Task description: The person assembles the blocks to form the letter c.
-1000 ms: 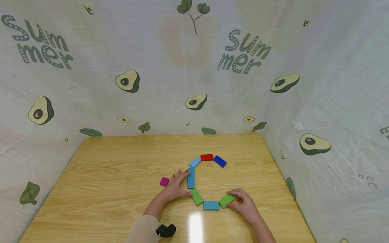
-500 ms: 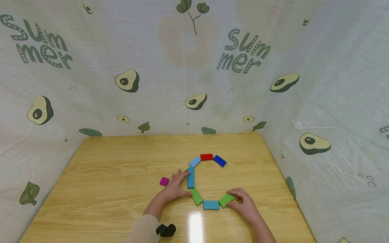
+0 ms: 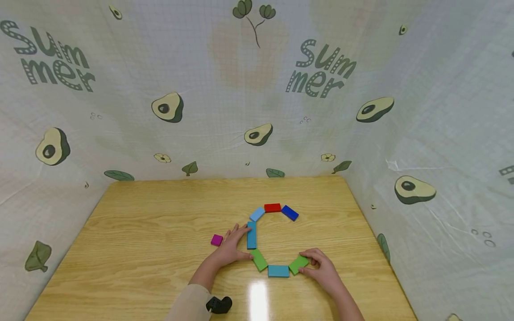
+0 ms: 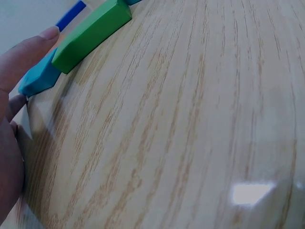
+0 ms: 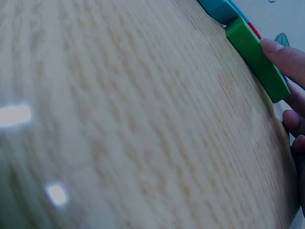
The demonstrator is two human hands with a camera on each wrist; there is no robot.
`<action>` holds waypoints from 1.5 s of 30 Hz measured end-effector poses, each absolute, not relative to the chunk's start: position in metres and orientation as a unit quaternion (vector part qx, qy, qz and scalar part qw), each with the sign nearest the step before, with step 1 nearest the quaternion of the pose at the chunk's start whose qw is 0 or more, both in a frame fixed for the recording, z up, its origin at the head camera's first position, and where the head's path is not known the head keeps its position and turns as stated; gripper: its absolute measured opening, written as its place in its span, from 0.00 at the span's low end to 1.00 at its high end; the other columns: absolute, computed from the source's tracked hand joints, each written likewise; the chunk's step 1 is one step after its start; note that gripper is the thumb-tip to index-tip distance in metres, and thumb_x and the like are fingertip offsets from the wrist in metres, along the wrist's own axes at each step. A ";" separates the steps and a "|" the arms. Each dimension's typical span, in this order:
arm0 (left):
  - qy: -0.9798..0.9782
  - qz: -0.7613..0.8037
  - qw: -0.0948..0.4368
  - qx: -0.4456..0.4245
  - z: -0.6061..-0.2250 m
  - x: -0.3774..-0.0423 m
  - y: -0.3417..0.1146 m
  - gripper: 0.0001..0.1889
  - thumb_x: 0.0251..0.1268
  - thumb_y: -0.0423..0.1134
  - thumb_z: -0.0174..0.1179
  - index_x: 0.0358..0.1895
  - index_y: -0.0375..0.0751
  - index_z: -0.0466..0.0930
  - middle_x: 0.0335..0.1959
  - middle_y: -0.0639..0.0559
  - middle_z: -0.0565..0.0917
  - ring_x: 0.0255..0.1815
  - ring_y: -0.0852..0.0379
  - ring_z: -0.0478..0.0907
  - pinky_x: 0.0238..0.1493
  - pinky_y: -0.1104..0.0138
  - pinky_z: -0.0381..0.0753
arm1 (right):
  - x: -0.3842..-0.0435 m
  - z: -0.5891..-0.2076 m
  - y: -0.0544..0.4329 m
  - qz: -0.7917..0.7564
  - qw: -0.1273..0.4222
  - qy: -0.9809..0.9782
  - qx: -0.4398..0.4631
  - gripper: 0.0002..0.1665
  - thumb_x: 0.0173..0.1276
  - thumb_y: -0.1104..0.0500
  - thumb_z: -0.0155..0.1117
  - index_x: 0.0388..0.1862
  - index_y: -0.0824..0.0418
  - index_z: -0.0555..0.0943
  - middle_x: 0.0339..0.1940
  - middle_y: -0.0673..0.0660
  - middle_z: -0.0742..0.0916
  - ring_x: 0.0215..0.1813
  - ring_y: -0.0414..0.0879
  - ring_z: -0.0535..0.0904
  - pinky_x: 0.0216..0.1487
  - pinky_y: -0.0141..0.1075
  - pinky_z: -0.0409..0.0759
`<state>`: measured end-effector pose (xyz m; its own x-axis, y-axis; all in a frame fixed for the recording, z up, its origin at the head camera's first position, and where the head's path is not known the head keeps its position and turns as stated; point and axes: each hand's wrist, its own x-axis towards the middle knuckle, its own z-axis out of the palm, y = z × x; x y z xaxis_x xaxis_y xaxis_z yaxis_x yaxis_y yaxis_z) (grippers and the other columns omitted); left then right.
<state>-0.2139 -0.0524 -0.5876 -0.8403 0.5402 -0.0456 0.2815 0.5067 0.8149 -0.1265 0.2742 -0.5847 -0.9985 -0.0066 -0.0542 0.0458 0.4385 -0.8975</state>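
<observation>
Coloured blocks form an arc on the table, broken at the right side. My right hand (image 3: 321, 269) pinches a green block (image 3: 298, 264) between thumb and fingers at the arc's lower right; its near end meets a teal block (image 3: 278, 271). The right wrist view shows the thumb against that green block (image 5: 255, 59). With fingers spread, my left hand (image 3: 230, 250) rests beside the arc's left side. Its fingertips touch a long blue block (image 3: 251, 236), and its thumb touches another green block (image 3: 259, 260), seen also as the green block (image 4: 93, 36) in the left wrist view.
A light blue block (image 3: 257, 214), a red block (image 3: 272, 207) and a dark blue block (image 3: 290, 213) continue the arc at the back. A small magenta block (image 3: 217, 240) lies left of my left hand. Patterned cloth (image 3: 213, 89) surrounds the wooden table (image 3: 152, 223).
</observation>
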 end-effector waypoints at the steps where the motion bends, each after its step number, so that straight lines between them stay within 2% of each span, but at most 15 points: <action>1: 0.855 0.434 0.149 0.241 -0.587 -0.214 -0.052 0.48 0.53 0.52 0.73 0.75 0.44 0.58 0.77 0.43 0.54 0.78 0.39 0.36 0.72 0.43 0.32 | -0.127 -0.584 0.274 -0.529 0.026 0.848 0.013 0.25 0.49 0.63 0.80 0.50 0.59 0.85 0.45 0.49 0.82 0.40 0.45 0.70 0.39 0.31 0.70; 7: 0.857 0.433 0.142 0.241 -0.586 -0.213 -0.053 0.47 0.53 0.52 0.73 0.75 0.44 0.59 0.77 0.43 0.53 0.78 0.39 0.36 0.72 0.43 0.32 | -0.128 -0.583 0.275 -0.527 0.038 0.849 0.019 0.26 0.49 0.63 0.80 0.50 0.57 0.85 0.45 0.49 0.82 0.40 0.45 0.69 0.39 0.31 0.70; 12: 0.862 0.433 0.114 0.239 -0.585 -0.210 -0.051 0.46 0.53 0.50 0.73 0.74 0.42 0.60 0.76 0.39 0.55 0.77 0.37 0.40 0.72 0.42 0.34 | -0.129 -0.582 0.276 -0.530 0.030 0.848 0.007 0.27 0.50 0.63 0.79 0.51 0.60 0.84 0.43 0.51 0.82 0.39 0.46 0.70 0.38 0.31 0.70; 16: 0.858 0.454 0.087 0.223 -0.582 -0.205 -0.050 0.43 0.54 0.46 0.74 0.72 0.40 0.63 0.75 0.36 0.57 0.76 0.35 0.46 0.71 0.40 0.45 | -0.131 -0.579 0.277 -0.540 0.031 0.841 0.017 0.27 0.49 0.66 0.79 0.51 0.61 0.84 0.41 0.53 0.81 0.38 0.47 0.72 0.38 0.31 0.73; 20: 0.859 0.459 0.071 0.218 -0.573 -0.200 -0.050 0.41 0.54 0.44 0.73 0.71 0.42 0.65 0.75 0.40 0.58 0.74 0.35 0.51 0.67 0.39 0.58 | -0.136 -0.571 0.274 -0.538 0.029 0.842 0.022 0.26 0.51 0.65 0.78 0.51 0.59 0.84 0.40 0.54 0.81 0.41 0.48 0.75 0.41 0.34 0.75; 24: 0.864 0.446 0.066 0.223 -0.559 -0.195 -0.052 0.39 0.55 0.44 0.73 0.71 0.44 0.66 0.74 0.43 0.59 0.73 0.37 0.55 0.65 0.41 0.63 | -0.143 -0.562 0.261 -0.525 0.028 0.851 0.007 0.24 0.55 0.64 0.76 0.52 0.59 0.84 0.41 0.56 0.81 0.44 0.49 0.75 0.47 0.40 0.77; 28: 0.866 0.443 0.064 0.223 -0.547 -0.190 -0.058 0.38 0.56 0.42 0.73 0.71 0.44 0.67 0.73 0.43 0.61 0.72 0.38 0.57 0.65 0.42 0.64 | -0.150 -0.556 0.245 -0.523 0.034 0.851 -0.019 0.22 0.58 0.64 0.75 0.53 0.60 0.84 0.46 0.57 0.82 0.44 0.49 0.74 0.47 0.40 0.76; 32: 0.869 0.440 0.053 0.221 -0.543 -0.186 -0.067 0.37 0.56 0.39 0.73 0.70 0.44 0.68 0.72 0.42 0.62 0.71 0.39 0.59 0.64 0.44 0.65 | -0.155 -0.553 0.225 -0.531 0.034 0.845 -0.044 0.21 0.59 0.64 0.74 0.52 0.61 0.83 0.49 0.56 0.82 0.46 0.51 0.74 0.45 0.36 0.74; 36: 0.876 0.435 0.034 0.207 -0.544 -0.182 -0.077 0.35 0.55 0.38 0.73 0.68 0.44 0.70 0.70 0.45 0.66 0.70 0.40 0.62 0.64 0.45 0.67 | -0.154 -0.540 0.202 -0.539 0.029 0.839 -0.060 0.18 0.60 0.66 0.72 0.50 0.62 0.83 0.49 0.56 0.81 0.49 0.57 0.74 0.45 0.36 0.74; 40: 0.881 0.432 0.017 0.193 -0.543 -0.178 -0.088 0.34 0.54 0.36 0.74 0.66 0.44 0.72 0.67 0.47 0.69 0.68 0.42 0.65 0.62 0.47 0.69 | -0.150 -0.526 0.181 -0.553 0.033 0.828 -0.084 0.17 0.61 0.67 0.71 0.50 0.63 0.83 0.50 0.59 0.80 0.50 0.63 0.73 0.46 0.40 0.74; 45: 0.887 0.424 0.000 0.183 -0.540 -0.172 -0.101 0.33 0.52 0.35 0.74 0.65 0.43 0.74 0.65 0.47 0.71 0.66 0.43 0.67 0.63 0.47 0.68 | -0.157 -0.540 0.165 -0.555 0.029 0.825 -0.105 0.18 0.62 0.63 0.72 0.51 0.63 0.83 0.50 0.55 0.80 0.51 0.59 0.73 0.49 0.44 0.73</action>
<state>-0.1721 -0.1010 -0.5403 -0.9330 0.3247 0.1549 0.3244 0.5733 0.7524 -0.1570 0.1652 -0.5396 -0.9761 -0.2059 0.0689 -0.1416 0.3628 -0.9210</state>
